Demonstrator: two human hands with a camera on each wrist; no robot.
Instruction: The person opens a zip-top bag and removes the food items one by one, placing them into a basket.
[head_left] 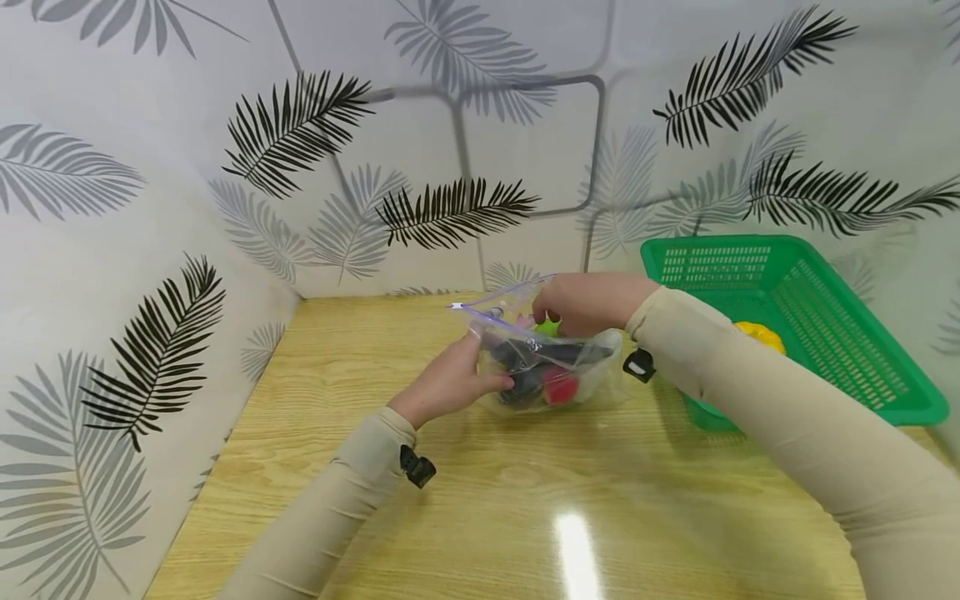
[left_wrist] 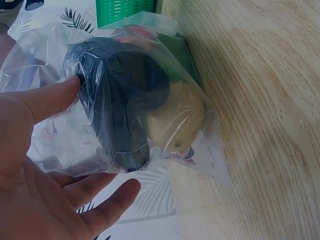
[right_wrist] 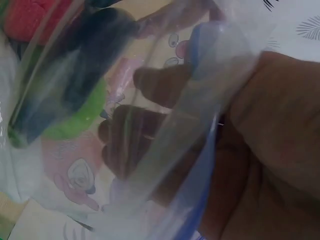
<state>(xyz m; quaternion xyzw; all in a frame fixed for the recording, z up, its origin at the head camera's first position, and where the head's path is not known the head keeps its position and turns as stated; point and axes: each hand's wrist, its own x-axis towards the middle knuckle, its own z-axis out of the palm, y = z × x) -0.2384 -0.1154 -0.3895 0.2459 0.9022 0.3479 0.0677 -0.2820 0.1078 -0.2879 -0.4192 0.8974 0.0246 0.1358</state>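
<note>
A clear zip bag (head_left: 606, 398) with a blue seal strip sits on the table, its mouth parted. Dark, rounded objects (left_wrist: 115, 80), a yellowish-brown potato-like one (left_wrist: 177, 120), a red one (head_left: 560, 386) and a bright green one (right_wrist: 82, 120) show through the plastic. My left hand (head_left: 450, 379) holds the bag's left side, thumb on the near face and fingers behind it. Through the mouth reaches my right hand (head_left: 592, 300), its fingers inside the bag, loosely bent, just above the green object. Nothing shows between those fingers in the right wrist view.
To the right stands a green plastic basket (head_left: 918, 408) with perforated walls. A yellow object (head_left: 761, 336) lies in it, partly hidden by my right sleeve. Behind the wooden table (head_left: 480, 508) rises a wall (head_left: 525, 142) with a leaf pattern.
</note>
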